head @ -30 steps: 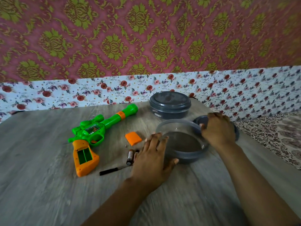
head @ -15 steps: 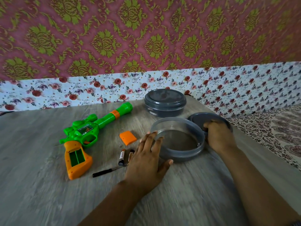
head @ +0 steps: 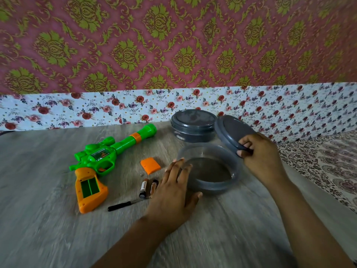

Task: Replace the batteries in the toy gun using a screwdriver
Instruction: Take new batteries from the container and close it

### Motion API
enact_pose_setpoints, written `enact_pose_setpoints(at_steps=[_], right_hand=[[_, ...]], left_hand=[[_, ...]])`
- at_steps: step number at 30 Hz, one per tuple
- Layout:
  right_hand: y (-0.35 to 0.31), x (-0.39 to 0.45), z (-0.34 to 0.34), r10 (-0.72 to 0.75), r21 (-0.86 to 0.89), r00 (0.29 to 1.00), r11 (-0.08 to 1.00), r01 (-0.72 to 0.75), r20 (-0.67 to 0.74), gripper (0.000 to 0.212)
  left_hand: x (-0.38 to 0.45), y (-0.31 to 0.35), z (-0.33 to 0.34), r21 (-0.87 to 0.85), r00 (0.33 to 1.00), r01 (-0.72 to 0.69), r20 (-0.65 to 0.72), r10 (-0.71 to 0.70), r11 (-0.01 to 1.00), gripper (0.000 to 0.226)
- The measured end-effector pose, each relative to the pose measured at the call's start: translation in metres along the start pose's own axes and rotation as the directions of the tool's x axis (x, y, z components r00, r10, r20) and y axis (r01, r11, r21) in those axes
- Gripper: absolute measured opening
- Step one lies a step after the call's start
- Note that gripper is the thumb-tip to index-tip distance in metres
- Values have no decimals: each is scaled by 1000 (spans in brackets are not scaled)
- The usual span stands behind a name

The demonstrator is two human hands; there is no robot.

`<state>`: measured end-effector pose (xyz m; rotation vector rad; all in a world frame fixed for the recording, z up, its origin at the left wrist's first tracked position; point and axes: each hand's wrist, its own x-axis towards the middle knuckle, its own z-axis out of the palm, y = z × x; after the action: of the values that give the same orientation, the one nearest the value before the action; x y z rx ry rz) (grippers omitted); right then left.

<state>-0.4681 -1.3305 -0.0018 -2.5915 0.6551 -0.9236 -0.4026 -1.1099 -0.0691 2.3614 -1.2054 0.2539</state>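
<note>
The green and orange toy gun (head: 100, 161) lies on the table at the left, its handle's battery bay uncovered and empty. Its orange battery cover (head: 150, 166) lies loose to the right of it. Two batteries (head: 147, 188) lie side by side below the cover, and a small black screwdriver (head: 123, 205) lies in front of them. My left hand (head: 173, 194) rests flat against the near left wall of the open grey container (head: 212, 187). My right hand (head: 260, 157) grips the grey lid (head: 229, 132) by its rim, tilted up above the container's right edge.
A second grey container (head: 193, 124) with its lid on stands behind the open one. A flowered cloth wall runs along the table's back edge. A patterned bedspread (head: 324, 163) lies beyond the table's right edge.
My right hand has lifted the lid off the table and tilted it up beside the open container. My left hand stays against the container.
</note>
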Motion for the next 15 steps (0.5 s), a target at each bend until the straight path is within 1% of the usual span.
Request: enact_pose_setpoints(at_steps=[2,4,8,11,13,15], right_hand=[[-17,-9,-8,-95,10,992,995,95,83,17],[-33,-20,-14,-174,20,968,985,174,183,19],[-55,-35,-17,-269,11,906,960,281,328,17],[-63,-38,-14,-308,-13,877,942,336,368,16],[-65,-38,-14,-312,-22,872,938,346,376,15],[-65,-39,-14,-311,-13,871,940,341,381,15]], left_hand=[[0,0,1,-50,1000,9,-21,-10,999,75],[0,0,1,-98,999,21,-47,-25,995,78],[-1,1,2,-166,993,49,-101,-66,985,83],[-1,0,2,-206,987,67,-128,-94,976,84],[-2,-1,2,-209,979,54,-180,-92,977,85],[-1,-1,1,-208,976,34,-204,-78,977,82]])
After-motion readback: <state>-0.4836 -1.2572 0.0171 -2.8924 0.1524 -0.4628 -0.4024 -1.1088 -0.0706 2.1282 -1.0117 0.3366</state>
